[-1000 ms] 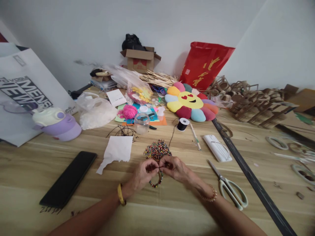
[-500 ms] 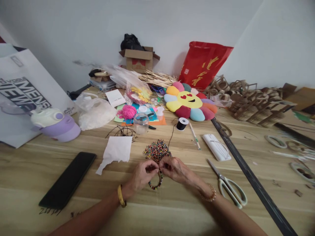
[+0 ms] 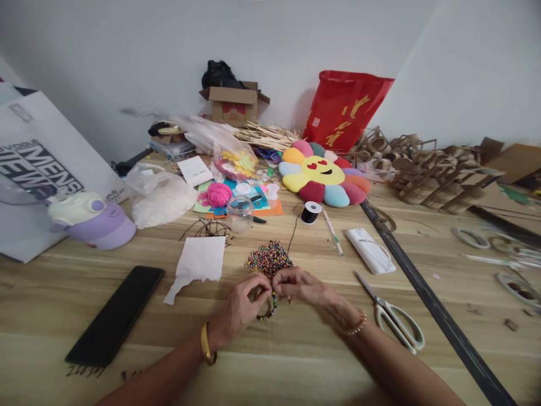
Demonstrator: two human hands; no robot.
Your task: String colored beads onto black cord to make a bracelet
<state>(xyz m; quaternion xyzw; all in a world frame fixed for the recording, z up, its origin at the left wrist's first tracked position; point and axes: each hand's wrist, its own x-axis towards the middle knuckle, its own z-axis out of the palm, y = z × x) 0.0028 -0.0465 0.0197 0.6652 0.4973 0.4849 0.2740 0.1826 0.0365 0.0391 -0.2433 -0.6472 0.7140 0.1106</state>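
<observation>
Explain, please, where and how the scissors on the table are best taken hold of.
Probably by the pale handles of the scissors, with the right hand coming from the near right side. The handles lie nearer the viewer and form open loops, while the blades point away and leftward.

on the near side of the left hand (image 3: 245,303) and right hand (image 3: 296,283), the desk (image 3: 296,361) lay mostly bare. straight ahead, the bead pile (image 3: 268,256) blocked a low path, with the clear jar (image 3: 240,219) and thread spool (image 3: 310,214) standing beyond. a gap ran rightward to the scissors (image 3: 382,305); leftward, another opened before the black slab (image 3: 114,316), torn paper (image 3: 200,259) bounding its far side.
</observation>
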